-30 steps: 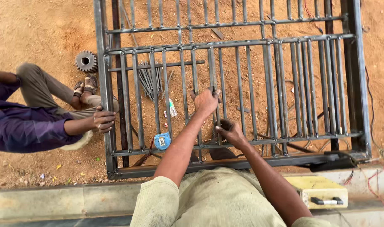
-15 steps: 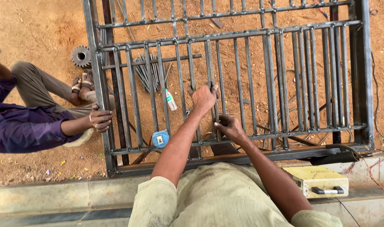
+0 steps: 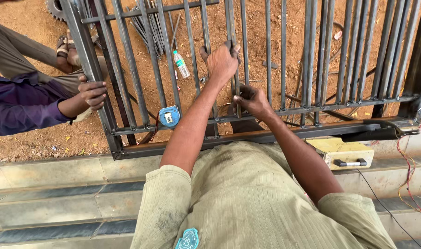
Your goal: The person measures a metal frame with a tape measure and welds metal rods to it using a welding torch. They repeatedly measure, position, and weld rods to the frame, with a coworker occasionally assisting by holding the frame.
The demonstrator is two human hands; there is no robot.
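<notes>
Metal grille (image 3: 275, 133) on red dirt ground (image 3: 30, 143)

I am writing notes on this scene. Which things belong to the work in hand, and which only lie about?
In the work: left hand and right hand gripping one bar of the gate; another person's hand on its frame.

Lying about: tape measure, bottle, gear, yellow box.

Both bare arms reach forward from short olive sleeves, elbows bent slightly outward. The left hand (image 3: 222, 60) is the farther one, knuckles up, fingers curled tight in a closed grip, wrist straight. The right hand (image 3: 251, 100) sits lower and nearer the body, just beside the left forearm, fingers bunched and pinched closed, wrist angled inward.
</notes>
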